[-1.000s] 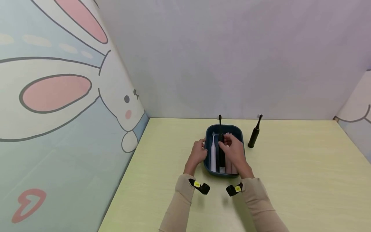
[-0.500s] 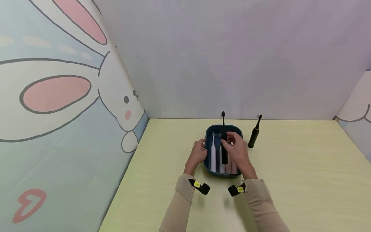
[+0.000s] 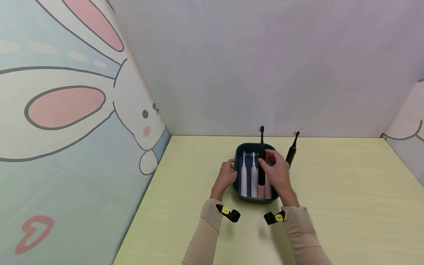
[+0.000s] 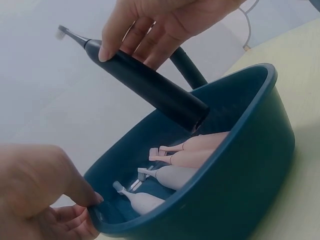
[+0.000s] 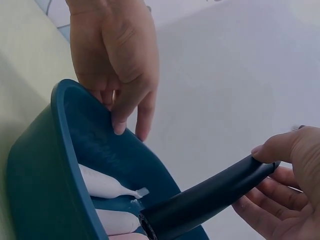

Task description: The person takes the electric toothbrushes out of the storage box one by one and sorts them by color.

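Observation:
My right hand (image 3: 278, 172) pinches a black electric toothbrush (image 4: 150, 87) by its handle, thumb on one side and fingers on the other. The toothbrush is tilted above the dark blue basin (image 4: 245, 165), head end up. My left hand (image 3: 226, 176) grips the basin's left wall, thumb inside the rim and fingers outside, as the right wrist view shows. Inside the basin lie two white electric toothbrushes (image 3: 243, 180) and two pink electric toothbrushes (image 4: 192, 150), side by side, heads toward the back. My right hand partly covers the pink ones in the head view.
A second black electric toothbrush (image 3: 291, 152) stands upright on the pale yellow table (image 3: 347, 191), just right of the basin. A plain light wall (image 3: 265, 66) rises behind the table, and a wall with a rabbit drawing (image 3: 66, 147) borders it on the left.
My right hand has lifted the black toothbrush from over the white ones and carried it to the right, over the pink ones. The left hand has kept its grip on the basin.

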Demonstrator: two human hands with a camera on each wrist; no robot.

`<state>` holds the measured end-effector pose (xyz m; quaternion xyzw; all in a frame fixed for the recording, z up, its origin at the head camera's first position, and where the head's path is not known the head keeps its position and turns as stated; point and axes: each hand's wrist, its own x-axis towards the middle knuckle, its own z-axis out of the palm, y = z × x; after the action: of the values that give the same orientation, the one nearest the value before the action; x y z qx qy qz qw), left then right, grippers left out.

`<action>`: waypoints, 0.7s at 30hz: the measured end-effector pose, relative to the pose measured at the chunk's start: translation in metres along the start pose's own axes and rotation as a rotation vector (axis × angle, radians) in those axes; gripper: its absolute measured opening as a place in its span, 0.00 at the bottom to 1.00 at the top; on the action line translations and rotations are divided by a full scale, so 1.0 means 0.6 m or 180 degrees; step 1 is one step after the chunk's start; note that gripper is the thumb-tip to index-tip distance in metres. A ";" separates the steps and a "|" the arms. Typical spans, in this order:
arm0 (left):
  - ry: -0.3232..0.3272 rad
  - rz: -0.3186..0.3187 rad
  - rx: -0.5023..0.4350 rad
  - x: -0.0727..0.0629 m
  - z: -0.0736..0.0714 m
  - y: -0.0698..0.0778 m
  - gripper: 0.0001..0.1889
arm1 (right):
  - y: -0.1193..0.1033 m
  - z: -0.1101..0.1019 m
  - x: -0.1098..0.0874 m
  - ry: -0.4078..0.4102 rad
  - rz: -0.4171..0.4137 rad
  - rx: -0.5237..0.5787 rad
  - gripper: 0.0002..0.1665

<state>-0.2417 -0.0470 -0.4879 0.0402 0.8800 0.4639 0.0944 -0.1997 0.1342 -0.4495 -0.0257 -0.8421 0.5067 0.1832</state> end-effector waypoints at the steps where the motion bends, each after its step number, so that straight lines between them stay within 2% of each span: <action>1: -0.0002 0.0003 -0.0005 0.000 0.000 0.000 0.27 | 0.001 -0.001 0.000 0.0025 0.0004 0.0001 0.22; 8: -0.0008 -0.0018 -0.0004 -0.003 -0.001 -0.001 0.27 | 0.004 -0.013 -0.001 0.0241 -0.0075 0.0147 0.21; 21: -0.0011 -0.0067 0.0007 0.000 0.001 -0.002 0.27 | 0.015 -0.036 0.000 0.0517 -0.0200 0.0199 0.22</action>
<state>-0.2418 -0.0473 -0.4893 0.0319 0.8806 0.4619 0.1007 -0.1935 0.1569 -0.4484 -0.0345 -0.8086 0.5230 0.2673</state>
